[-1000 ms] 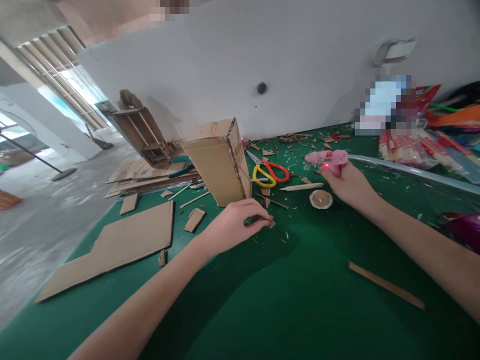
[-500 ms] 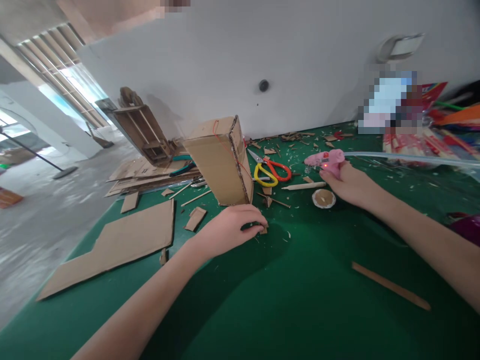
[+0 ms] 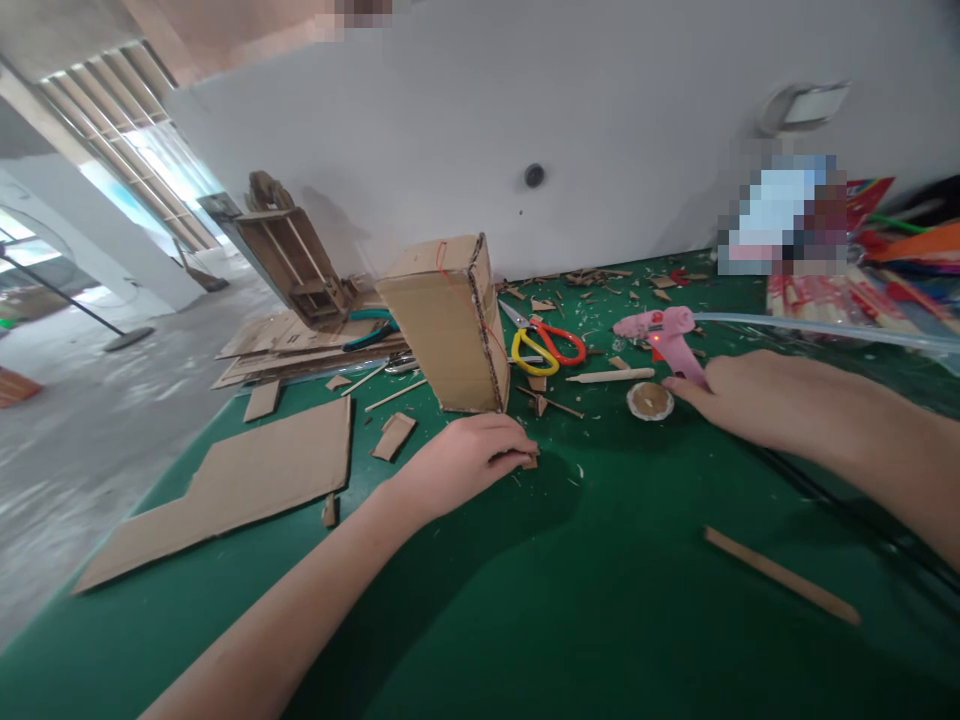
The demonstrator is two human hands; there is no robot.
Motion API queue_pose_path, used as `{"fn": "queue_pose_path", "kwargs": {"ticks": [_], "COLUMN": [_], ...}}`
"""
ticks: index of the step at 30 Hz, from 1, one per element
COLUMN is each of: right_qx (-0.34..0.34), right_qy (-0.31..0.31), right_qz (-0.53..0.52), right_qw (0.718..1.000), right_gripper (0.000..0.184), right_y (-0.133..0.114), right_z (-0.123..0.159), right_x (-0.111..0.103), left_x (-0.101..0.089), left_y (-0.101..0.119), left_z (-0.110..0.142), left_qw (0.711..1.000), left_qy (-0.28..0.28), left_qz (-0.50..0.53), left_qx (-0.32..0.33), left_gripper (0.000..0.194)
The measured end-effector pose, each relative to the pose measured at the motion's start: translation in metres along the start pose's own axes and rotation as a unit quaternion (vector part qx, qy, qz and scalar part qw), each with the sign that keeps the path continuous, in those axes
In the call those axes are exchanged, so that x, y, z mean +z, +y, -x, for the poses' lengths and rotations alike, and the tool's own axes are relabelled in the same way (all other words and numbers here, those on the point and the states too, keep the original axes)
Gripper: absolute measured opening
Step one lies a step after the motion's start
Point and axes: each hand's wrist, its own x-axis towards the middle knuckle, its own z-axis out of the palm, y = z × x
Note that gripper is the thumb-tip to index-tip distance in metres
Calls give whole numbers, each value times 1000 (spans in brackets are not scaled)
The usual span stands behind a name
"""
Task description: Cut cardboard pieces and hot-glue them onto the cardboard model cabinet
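Note:
My left hand [image 3: 461, 458] rests on the green table [image 3: 600, 620] with its fingers closed, pinching a small cardboard scrap [image 3: 529, 461] just in front of a tall cardboard box [image 3: 450, 322]. To the right, a pink glue gun [image 3: 661, 334] with a red light stands on the table. My right hand [image 3: 750, 398] lies low behind it, fingers stretched out, fingertips at the bottom of the gun's handle and no longer wrapped round it. A small round cardboard disc [image 3: 649, 401] lies just left of those fingertips.
Yellow and orange scissors [image 3: 544, 346] and a wooden stick [image 3: 609, 376] lie behind the disc. A large cardboard sheet [image 3: 247, 482] lies at left, a cardboard strip [image 3: 780, 576] at front right. A wooden model [image 3: 294, 258] and flat cardboard lie at back left; coloured packets [image 3: 847, 295] at right.
My right hand has let the glue gun stand on the table and drawn back to the right with its fingers stretched out. My left hand keeps its pinch on the scrap, barely moving.

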Motion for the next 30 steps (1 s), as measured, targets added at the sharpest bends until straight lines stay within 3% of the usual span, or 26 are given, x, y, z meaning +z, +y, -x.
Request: {"fn": "queue_pose_path", "kwargs": {"ticks": [3, 5, 9, 13, 19, 25, 30], "right_qx": [12, -1, -76, -179, -323, -329, -328], "right_qy": [-68, -72, -37, 34, 34, 31, 23], "right_qz": [149, 164, 133, 137, 70, -63, -109], "right_qw": [986, 984, 987, 974, 943, 942, 938], "right_gripper": [47, 47, 46, 32, 28, 30, 19], "right_y": [-14, -20, -29, -41, -70, -102, -108], "right_z": [14, 21, 33, 40, 36, 17, 7], "right_x": [-13, -19, -17, -8, 6, 28, 39], "left_x": [0, 0, 1, -4, -16, -15, -15], "left_y": [0, 1, 3, 2, -11, -18, -16], "left_z": [1, 1, 2, 4, 8, 10, 10], "left_qw": [1000, 1000, 1000, 999, 991, 988, 986], "left_qy": [1, 3, 4, 23, 49, 41, 41], "left_qz": [-5, -15, -29, -39, -103, -133, -136], "left_qx": [3, 8, 9, -20, -70, -70, -81], "left_gripper": [21, 23, 24, 20, 14, 13, 16]}}
